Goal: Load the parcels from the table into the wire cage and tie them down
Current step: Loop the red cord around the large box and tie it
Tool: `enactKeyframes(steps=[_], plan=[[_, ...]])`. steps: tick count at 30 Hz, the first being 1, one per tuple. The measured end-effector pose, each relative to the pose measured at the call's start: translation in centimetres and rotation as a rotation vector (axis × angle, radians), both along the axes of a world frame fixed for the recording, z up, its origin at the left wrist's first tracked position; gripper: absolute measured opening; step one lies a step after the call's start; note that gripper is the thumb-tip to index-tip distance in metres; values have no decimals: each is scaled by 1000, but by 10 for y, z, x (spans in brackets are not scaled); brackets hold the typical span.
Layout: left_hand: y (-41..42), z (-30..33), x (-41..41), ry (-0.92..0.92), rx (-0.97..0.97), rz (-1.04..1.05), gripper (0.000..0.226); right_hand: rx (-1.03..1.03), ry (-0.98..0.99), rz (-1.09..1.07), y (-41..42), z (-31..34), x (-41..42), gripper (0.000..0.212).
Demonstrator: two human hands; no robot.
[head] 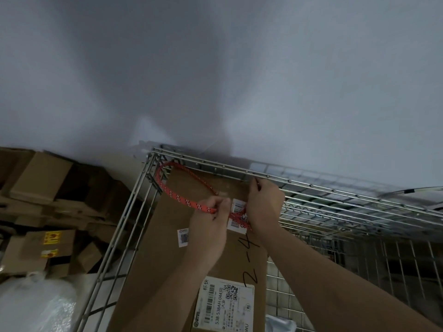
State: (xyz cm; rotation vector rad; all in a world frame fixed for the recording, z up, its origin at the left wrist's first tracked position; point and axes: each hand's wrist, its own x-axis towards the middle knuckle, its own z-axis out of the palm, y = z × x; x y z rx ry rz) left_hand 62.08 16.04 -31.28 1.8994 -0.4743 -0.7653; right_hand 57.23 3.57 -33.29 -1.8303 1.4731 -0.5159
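- Both hands work close together above the big cardboard parcel (191,248) that stands inside the wire cage (124,226), near its far left corner.
- Left hand (211,226) pinches the red patterned rope (177,200) between thumb and curled fingers, at the near end of a loop.
- From that pinch the loop runs away and to the left, its long axis pointing at the cage's far left corner; it seems to pass round the corner wires there, though I cannot tell for sure.
- Between the hands, a short stretch of rope crosses a white label (238,218) on the parcel's top.
- Right hand (265,207) curls round the rope's other part, just below the cage's far top rail (311,185).
- Judgement: this is the tying-down step. Slack lies on the left, so the left hand is better placed to draw it in.
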Motion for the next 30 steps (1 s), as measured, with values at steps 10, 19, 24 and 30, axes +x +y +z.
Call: enactKeyframes(steps=[10,19,24,30], plan=[[-26,-4,27,307,-88,68,15,34,-122,-52,8,-10,9,24],[-46,-13,42,381,-67,-62,25,116,-55,115,-3,-4,6,32],[-42,-25,40,235,-60,-65,23,255,-137,26,-5,-4,1,28],[-39,-33,45,239,-63,-65,23,148,-133,-203,1,-10,7,22]])
